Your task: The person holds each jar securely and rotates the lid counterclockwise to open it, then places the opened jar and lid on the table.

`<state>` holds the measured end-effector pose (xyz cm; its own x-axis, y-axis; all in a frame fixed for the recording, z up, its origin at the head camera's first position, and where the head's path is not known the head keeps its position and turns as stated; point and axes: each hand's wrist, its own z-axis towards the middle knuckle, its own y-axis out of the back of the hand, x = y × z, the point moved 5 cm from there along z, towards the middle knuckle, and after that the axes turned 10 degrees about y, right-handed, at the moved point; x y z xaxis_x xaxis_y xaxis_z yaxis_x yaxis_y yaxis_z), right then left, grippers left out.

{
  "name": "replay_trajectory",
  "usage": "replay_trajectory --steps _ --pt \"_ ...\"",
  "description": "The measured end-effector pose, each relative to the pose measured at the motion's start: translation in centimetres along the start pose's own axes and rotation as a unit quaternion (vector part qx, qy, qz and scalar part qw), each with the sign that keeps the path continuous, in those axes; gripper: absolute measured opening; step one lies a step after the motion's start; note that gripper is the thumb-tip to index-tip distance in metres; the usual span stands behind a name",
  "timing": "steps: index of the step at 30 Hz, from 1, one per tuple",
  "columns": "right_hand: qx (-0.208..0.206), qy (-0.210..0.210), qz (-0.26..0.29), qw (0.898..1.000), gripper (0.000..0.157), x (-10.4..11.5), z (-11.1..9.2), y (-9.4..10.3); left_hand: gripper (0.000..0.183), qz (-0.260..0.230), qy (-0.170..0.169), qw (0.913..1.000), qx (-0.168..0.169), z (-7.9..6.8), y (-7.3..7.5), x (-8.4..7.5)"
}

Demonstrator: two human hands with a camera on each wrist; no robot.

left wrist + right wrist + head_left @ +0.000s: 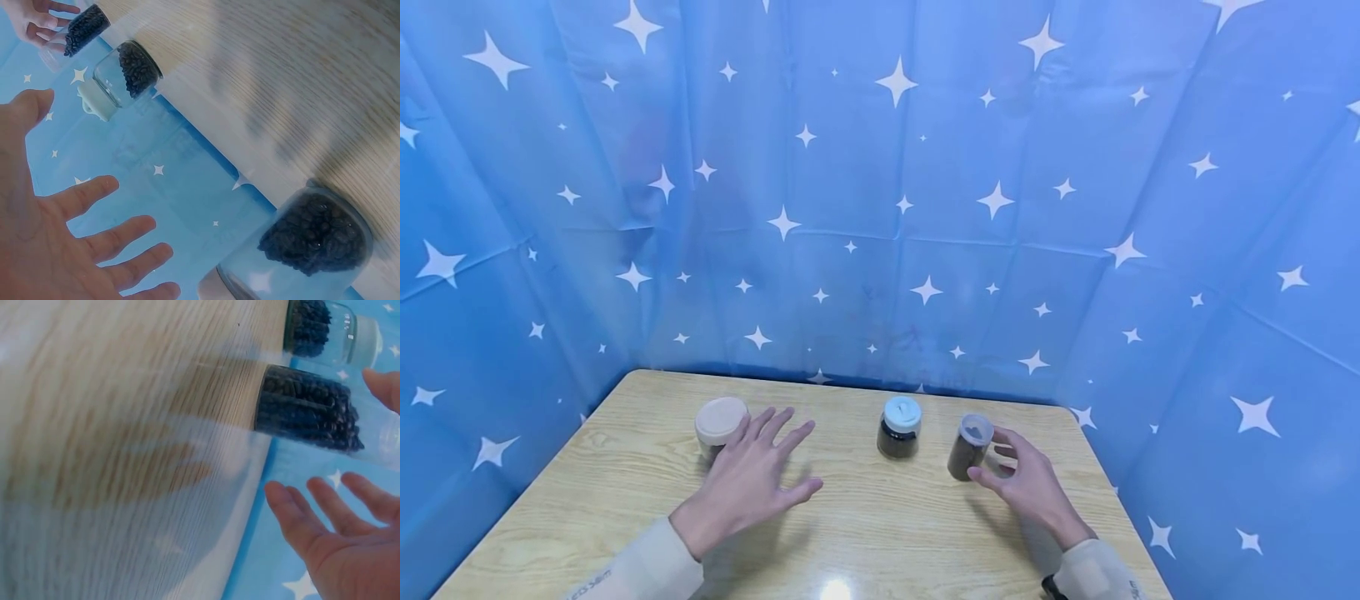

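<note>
Three clear jars partly filled with dark beans stand upright on the wooden table. My left hand [748, 483], fingers spread, hovers in front of the jar with the pale pink lid [718, 419], overlapping it in the head view. In the left wrist view a gap separates that hand's fingertips from this jar [315, 234]. Around the tall jar [967, 454] on the right, my right hand [1033, 492] holds its thumb and fingers apart. The right wrist view has the fingers [337, 506] beside the tall jar [306, 409], not closed on it. A blue-lidded jar [900, 429] stands between the hands.
The light wooden table [850, 517] reaches back to a blue curtain [865, 208] with white stars, which hangs behind its far edge and along both sides. A bright light reflection lies near the table's front.
</note>
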<state>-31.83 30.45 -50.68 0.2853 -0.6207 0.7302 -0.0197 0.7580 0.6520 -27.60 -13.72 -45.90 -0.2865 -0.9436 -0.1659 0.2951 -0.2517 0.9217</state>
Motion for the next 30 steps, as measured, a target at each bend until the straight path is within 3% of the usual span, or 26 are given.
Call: replay_trajectory --steps 7,21,30 --pt "0.0 -0.012 0.005 1.0 0.084 0.1 0.0 -0.1 0.079 0.007 -0.016 0.9999 0.0 0.0 -0.2 -0.6" --pt "-0.01 -0.017 0.024 1.0 0.079 -0.3 0.3 -0.6 0.075 -0.008 -0.007 0.9996 0.027 -0.1 -0.7 -1.7" --pt "-0.016 -0.027 0.025 0.999 0.077 -0.3 0.5 -0.8 0.074 -0.013 -0.014 0.9994 0.028 -0.2 -1.1 -2.4"
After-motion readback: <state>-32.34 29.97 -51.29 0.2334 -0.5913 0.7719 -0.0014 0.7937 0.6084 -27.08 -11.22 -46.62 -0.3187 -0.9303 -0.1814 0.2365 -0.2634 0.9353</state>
